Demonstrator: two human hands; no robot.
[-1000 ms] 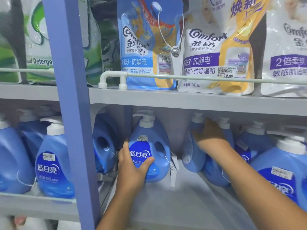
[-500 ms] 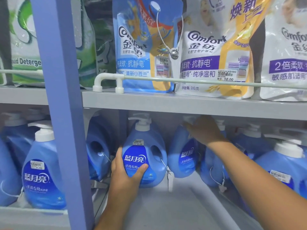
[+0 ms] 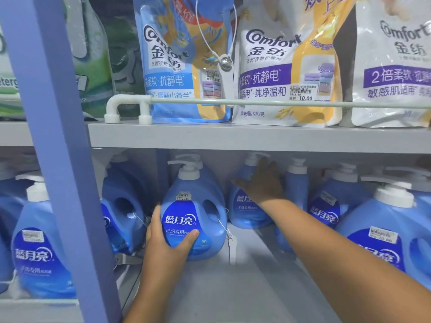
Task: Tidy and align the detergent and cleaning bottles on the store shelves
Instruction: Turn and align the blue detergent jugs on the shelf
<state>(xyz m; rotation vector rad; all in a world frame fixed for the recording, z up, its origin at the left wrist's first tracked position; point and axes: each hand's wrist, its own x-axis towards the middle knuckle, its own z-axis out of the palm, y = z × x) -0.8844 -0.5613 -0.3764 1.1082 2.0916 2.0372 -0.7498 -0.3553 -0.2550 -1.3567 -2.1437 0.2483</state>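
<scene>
The lower shelf [image 3: 233,287] carries blue pump bottles [image 3: 193,220]; the upper shelf [image 3: 233,136], seemingly softener pouches [image 3: 286,66].

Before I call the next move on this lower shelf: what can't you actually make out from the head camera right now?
- Right hand: its fingers lie on the back bottle; a grip cannot be told.
- Back bottle's label: partly hidden by that hand and arm.
- Price sticker on the front bottle under the left hand: only 25.00 reads.
- Right-edge bottle: cut off by the frame, sticker blurred.
</scene>
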